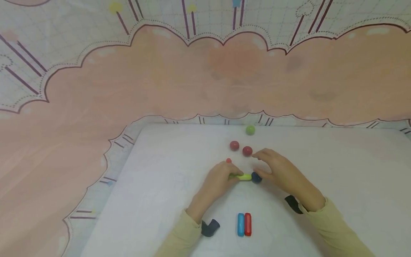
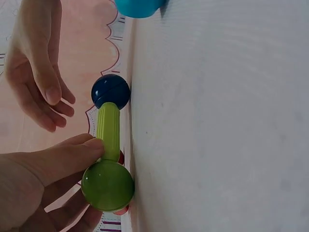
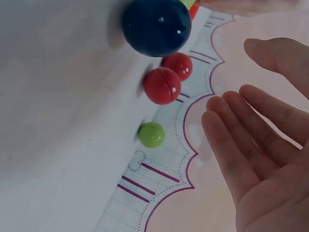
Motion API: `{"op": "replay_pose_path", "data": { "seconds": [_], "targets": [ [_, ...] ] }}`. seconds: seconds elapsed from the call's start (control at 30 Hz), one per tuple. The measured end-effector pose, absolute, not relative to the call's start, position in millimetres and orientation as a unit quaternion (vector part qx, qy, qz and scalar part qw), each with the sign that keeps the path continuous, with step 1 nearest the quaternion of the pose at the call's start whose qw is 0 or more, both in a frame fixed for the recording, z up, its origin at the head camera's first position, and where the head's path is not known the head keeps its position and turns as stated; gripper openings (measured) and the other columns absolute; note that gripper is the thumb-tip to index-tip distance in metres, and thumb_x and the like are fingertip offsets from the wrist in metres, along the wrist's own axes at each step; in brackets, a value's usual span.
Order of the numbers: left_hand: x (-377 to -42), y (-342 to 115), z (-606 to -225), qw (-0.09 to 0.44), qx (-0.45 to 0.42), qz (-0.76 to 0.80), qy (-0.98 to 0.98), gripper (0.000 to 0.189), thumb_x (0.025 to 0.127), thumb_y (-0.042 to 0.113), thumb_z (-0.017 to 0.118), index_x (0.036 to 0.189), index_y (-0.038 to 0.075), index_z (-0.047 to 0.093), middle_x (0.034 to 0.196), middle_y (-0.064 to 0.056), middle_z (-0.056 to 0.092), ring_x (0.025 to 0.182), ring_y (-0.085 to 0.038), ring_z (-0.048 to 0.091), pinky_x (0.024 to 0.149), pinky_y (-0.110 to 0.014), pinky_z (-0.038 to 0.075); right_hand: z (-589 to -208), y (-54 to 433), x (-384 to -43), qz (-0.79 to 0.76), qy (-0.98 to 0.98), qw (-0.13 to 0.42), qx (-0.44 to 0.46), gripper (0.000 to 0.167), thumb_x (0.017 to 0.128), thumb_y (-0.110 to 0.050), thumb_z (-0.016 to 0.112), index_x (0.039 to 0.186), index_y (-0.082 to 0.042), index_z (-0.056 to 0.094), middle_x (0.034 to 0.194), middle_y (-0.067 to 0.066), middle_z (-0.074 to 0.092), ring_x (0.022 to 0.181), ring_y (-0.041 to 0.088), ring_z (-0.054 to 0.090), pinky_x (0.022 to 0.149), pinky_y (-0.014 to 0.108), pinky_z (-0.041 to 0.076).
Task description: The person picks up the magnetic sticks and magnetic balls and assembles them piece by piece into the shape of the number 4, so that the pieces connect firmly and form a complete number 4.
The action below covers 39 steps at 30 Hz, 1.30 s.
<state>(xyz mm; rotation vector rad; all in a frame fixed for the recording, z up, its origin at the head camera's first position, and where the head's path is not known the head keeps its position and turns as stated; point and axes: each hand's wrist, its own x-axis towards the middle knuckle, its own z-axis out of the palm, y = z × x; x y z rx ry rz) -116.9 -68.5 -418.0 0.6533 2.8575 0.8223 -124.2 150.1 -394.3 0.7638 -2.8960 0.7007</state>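
Left hand (image 2: 29, 181), nearest its wrist camera, lower left of that view: thumb and fingers pinch the rod (image 2: 109, 128), yellow-green, beside the green ball (image 2: 108, 186) at its near end. Blue ball (image 2: 111, 91): at the rod's far end; assembly below centre in the head view.

Right hand (image 3: 270, 188), right side of its own view: fingers extended, thumb apart, nothing held, near the blue ball.

Step, as judged: fitting balls to rod ends. Next move, as judged: calls for a steady left pinch.

Red balls (image 1: 247, 151), two: upper centre, head view. Lime ball (image 1: 250, 130): above them. Blue rod (image 1: 240, 224), red rod (image 1: 248, 224): side by side, lower centre.

Containers: none seen.
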Motion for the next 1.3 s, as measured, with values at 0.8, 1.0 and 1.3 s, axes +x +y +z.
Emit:
{"op": "replay_pose_path", "data": {
  "seconds": [0.8,1.0,1.3],
  "targets": [
    [-116.8,-69.4,-422.4,0.053,0.185,0.276,0.942,0.021,0.088,0.015,0.076,0.108,0.02,0.077,0.105,0.007,0.073,0.102,-0.011,0.062,0.09,-0.024,0.052,-399.1,152.6,-67.7,0.26,-0.925,-0.015,0.276,0.041,0.081,-0.019,0.083,0.118,-0.009,0.068,0.114,0.002,0.065,0.103,0.017,0.065,0.089,0.037,0.057],
    [-118.0,-69.7,-423.8,0.052,0.187,0.28,0.94,0.02,0.087,0.016,0.076,0.107,0.02,0.078,0.104,0.007,0.073,0.1,-0.011,0.062,0.088,-0.023,0.051,-401.5,150.5,-55.7,0.259,-0.924,-0.028,0.279,0.041,0.08,-0.023,0.083,0.117,-0.011,0.069,0.115,0.0,0.066,0.105,0.018,0.064,0.088,0.036,0.057],
    [-116.9,-69.7,-424.5,0.05,0.184,0.282,0.94,0.021,0.087,0.016,0.077,0.107,0.021,0.078,0.103,0.007,0.073,0.099,-0.011,0.062,0.087,-0.022,0.052,-405.2,149.1,-41.7,0.274,-0.914,-0.083,0.287,0.042,0.084,-0.029,0.08,0.121,-0.013,0.068,0.116,-0.005,0.065,0.106,0.014,0.063,0.09,0.037,0.057]
  ]
}}
